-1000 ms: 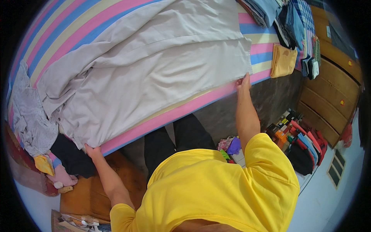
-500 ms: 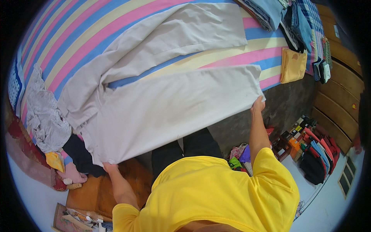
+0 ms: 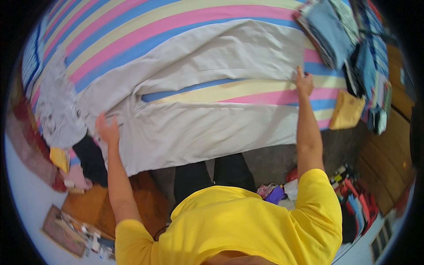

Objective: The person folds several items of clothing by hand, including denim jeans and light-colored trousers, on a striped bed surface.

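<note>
A pair of pale grey trousers (image 3: 212, 128) lies spread on the striped bed sheet (image 3: 260, 90), waist to the left and leg hems to the right. Over the waist end, my left hand (image 3: 107, 128) has its fingers apart, slightly blurred, with nothing held. My right hand (image 3: 304, 83) is at the lower corner of the far leg's hem, its forefinger stretched forward. The near leg reaches along the bed's front edge, in front of my dark-clothed legs.
Folded jeans and other clothes (image 3: 327, 33) are stacked at the far right, with a folded yellow cloth (image 3: 347, 109) nearer. At left lie a crumpled whitish garment (image 3: 59, 110) and a black cloth (image 3: 90, 159). A wooden cabinet (image 3: 128, 205) stands at lower left.
Both hands have let go of the near leg's edge, which now lies lower on the bed. My left hand moved up over the waist; my right moved up to the far hem.
</note>
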`<state>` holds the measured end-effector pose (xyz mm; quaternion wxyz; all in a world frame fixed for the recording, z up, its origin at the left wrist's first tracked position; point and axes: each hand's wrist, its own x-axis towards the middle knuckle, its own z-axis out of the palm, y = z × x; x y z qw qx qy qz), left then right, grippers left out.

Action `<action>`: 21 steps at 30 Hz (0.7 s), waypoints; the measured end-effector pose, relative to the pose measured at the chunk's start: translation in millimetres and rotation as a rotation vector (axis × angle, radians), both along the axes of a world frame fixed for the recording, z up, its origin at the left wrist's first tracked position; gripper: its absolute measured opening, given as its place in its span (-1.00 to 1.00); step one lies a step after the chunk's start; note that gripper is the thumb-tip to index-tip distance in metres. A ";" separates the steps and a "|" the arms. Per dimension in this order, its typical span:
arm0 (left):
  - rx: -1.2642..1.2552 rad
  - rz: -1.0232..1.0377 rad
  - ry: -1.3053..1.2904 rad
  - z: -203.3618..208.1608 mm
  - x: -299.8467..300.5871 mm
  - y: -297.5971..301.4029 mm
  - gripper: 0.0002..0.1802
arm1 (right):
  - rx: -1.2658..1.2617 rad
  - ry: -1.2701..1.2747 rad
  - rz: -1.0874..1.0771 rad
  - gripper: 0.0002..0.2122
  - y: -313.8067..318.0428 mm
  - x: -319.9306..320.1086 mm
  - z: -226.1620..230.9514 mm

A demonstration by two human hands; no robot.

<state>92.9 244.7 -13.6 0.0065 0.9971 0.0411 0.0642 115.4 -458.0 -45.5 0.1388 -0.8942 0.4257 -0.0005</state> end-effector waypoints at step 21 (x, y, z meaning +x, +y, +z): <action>0.033 -0.133 0.534 -18.8 171.9 -22.6 -0.57 | -0.225 -0.296 0.806 -0.79 4.4 114.4 -0.2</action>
